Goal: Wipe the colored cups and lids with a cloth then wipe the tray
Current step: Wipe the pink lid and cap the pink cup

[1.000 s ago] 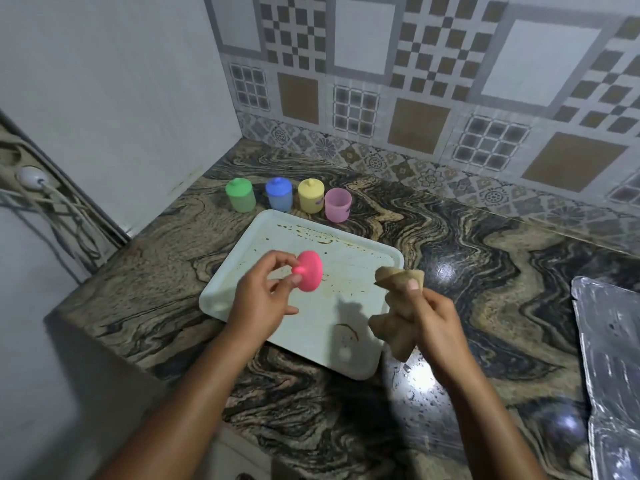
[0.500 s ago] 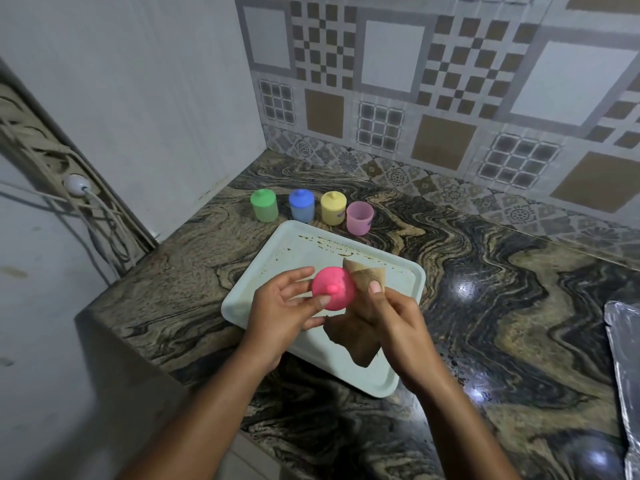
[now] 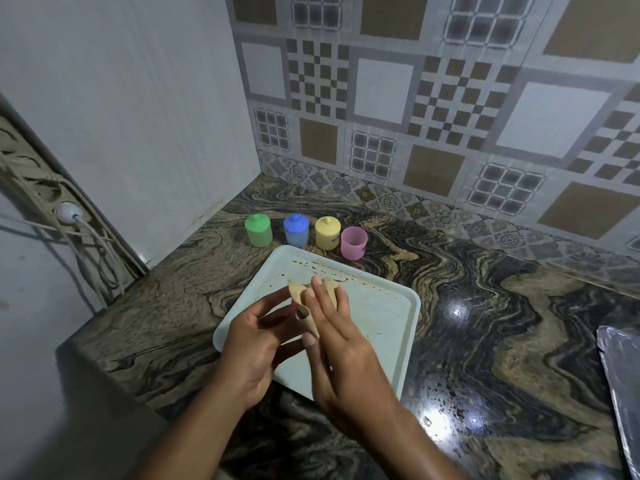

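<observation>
Countertop (image 3: 485, 306) of swirled stone bears tray (image 3: 381, 306) beneath patterned wall tiles (image 3: 381, 91).

one head-worn wide-angle camera looks forward and down, close over the tray (image 3: 381, 306) on the counter (image 3: 485, 306).

Over the stained pale tray (image 3: 379, 315) on the marbled counter (image 3: 485, 306), the left hand (image 3: 256, 344) holds a pink lid (image 3: 293, 305), almost hidden, while the right hand (image 3: 343, 351) holds a tan cloth (image 3: 300, 293) against it between thumb and nearly straight fingers. Beyond the tray's far edge stand a lidded green cup (image 3: 258, 231), blue cup (image 3: 296, 231) and yellow cup (image 3: 327, 233) in a row, then a pink cup (image 3: 353, 243) without a lid.
</observation>
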{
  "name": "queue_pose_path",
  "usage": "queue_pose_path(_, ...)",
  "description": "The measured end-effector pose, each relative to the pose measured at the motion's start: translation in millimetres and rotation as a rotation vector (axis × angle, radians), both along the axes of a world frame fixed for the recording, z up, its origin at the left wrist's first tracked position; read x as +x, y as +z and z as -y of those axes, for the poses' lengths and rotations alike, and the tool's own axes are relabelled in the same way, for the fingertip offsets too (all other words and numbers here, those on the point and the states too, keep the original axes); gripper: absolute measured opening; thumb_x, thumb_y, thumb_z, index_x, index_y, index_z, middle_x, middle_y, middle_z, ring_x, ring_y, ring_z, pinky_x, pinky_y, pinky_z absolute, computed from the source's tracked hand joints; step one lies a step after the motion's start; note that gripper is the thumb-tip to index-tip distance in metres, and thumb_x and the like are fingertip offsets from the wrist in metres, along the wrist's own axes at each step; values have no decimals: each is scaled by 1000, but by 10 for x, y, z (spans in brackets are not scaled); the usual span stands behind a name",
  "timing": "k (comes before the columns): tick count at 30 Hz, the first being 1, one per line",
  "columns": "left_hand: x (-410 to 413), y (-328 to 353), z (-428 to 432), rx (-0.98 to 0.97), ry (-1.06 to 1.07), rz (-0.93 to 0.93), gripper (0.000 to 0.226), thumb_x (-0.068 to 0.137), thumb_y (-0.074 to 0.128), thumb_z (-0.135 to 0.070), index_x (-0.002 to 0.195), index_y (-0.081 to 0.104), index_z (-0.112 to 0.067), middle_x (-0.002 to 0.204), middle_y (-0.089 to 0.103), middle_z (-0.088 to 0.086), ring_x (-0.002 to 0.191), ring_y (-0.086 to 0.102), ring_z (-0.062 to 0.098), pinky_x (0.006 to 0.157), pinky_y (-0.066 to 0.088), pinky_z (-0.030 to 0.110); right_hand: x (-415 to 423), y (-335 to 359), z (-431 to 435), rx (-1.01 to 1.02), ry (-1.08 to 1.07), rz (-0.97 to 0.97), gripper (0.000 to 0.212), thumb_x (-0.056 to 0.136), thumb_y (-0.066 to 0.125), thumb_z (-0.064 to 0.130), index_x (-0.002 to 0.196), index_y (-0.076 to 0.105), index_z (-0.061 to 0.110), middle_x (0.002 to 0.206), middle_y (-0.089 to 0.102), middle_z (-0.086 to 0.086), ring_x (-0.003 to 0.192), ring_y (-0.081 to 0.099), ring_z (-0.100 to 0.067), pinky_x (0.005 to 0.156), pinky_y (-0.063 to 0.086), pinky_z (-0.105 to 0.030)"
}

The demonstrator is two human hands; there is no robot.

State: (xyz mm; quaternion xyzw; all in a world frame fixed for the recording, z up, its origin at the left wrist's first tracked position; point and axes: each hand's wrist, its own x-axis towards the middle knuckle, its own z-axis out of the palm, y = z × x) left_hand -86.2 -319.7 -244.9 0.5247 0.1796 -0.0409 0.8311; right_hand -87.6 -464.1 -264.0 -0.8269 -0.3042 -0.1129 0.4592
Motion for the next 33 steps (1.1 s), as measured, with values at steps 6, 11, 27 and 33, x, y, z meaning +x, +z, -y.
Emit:
queue_pose_path(6, -54, 87, -96, -19, 1, 72, 46, 70, 74, -6, 115, 71, -14, 94, 77, 11, 77, 75, 16, 59, 59, 23, 170, -59, 6, 89, -31, 35, 50, 109, 36, 28, 150, 44, 2, 160, 39, -12, 153, 29, -28, 123, 32, -38)
queue_pose_path(11, -66, 141, -192, 21, -60, 104, 91, 31, 102, -39, 114, 75, -15, 101, 76, 13, 80, 74, 19, 57, 60, 26, 425, -66, 174, 51, -35, 19, 43, 109, 35, 27, 144, 56, 11, 151, 52, -4, 149, 36, -9, 123, 30, -34)
queue_pose_path(27, -66, 170, 146, 112, 12, 110, 68, 83, 65, -11, 147, 44, -18, 119, 73, 8, 109, 71, 25, 80, 62, 40, 58, 240, 83, 453, -37, -444, 42, 106, 37, 44, 108, 70, 19, 72, 64, 14, 69, 56, -8, 64, 45, -27)
queue_pose_path(33, -41, 241, 64, 102, -46, 101, 51, 93, 52, 14, 134, 57, -16, 114, 75, 7, 102, 73, 19, 68, 61, 29, 35, 186, 91, 73, 4, -78, 45, 108, 39, 26, 149, 49, 12, 161, 39, -4, 152, 28, -9, 122, 33, -38)
